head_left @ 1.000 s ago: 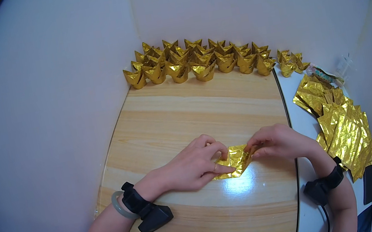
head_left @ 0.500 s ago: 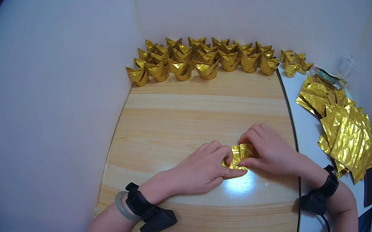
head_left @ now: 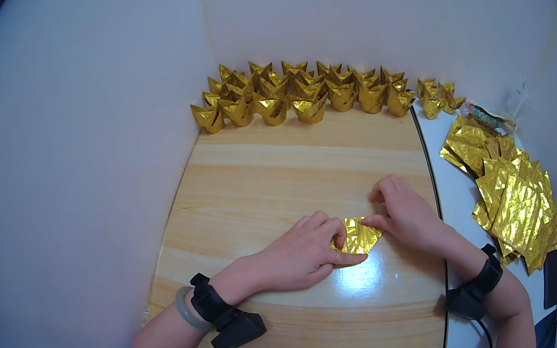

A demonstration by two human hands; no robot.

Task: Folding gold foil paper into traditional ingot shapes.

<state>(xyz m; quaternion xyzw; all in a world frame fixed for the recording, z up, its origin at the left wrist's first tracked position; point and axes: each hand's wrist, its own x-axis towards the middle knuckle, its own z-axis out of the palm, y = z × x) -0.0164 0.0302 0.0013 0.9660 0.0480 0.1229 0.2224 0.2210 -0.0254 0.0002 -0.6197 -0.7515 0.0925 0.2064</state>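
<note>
A small folded piece of gold foil paper [head_left: 360, 235] lies on the wooden table under my hands. My left hand [head_left: 300, 251] grips its left end, thumb along the near edge and fingers curled at the far side. At the paper's right corner, my right hand [head_left: 409, 217] rests its thumb tip, while its fingers arch apart from the thumb with nothing visible between them. The right side of the paper looks creased into slanted corners. Its left end is hidden by my left hand.
Gold folded paper ingots [head_left: 309, 106] stand in rows along the table's far edge. Right of the table's dark edge, a white surface [head_left: 453, 196] carries a stack of gold foil sheets [head_left: 523, 207] and a crumpled plastic packet [head_left: 488, 117]. Walls rise left and behind.
My right hand's fingers have lifted off the paper and moved slightly right, apart from the thumb. More of the paper's right side now shows, with slanted corners. My left hand stays nearly still.
</note>
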